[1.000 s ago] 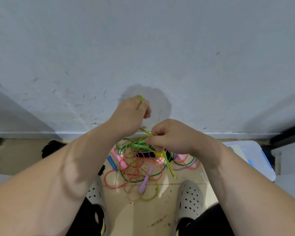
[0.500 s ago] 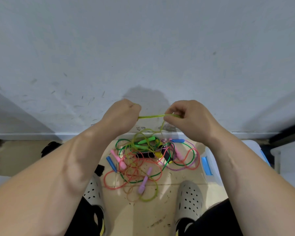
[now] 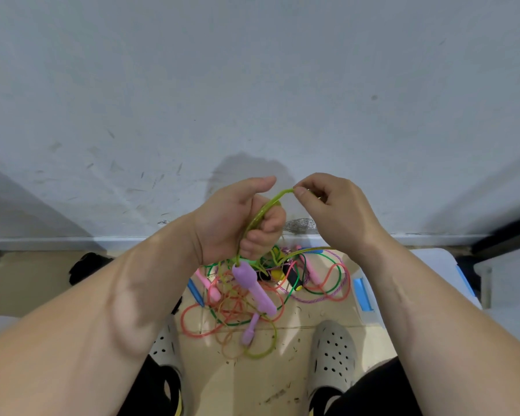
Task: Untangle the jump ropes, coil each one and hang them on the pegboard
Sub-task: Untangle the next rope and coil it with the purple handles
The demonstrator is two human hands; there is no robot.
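Beneath grey wall [image 3: 252, 85], jump ropes [image 3: 252, 285], tan floor [image 3: 246, 385]

A scuffed pale grey wall [image 3: 252, 85] is filling the upper view. Below the wall, grey perforated clogs [image 3: 333, 352] are standing on a littered beige tiled floor [image 3: 246, 382]. A white bin [image 3: 439, 265] is sitting toward the wall's right end, and a black object [image 3: 87, 265] is lying toward its left.

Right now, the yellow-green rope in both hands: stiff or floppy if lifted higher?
Probably floppy: the yellow-green rope arcs limply between left hand and right hand. The purple handle dangling below the left hand would likely swing. Strands trail into the floor pile; may snag.
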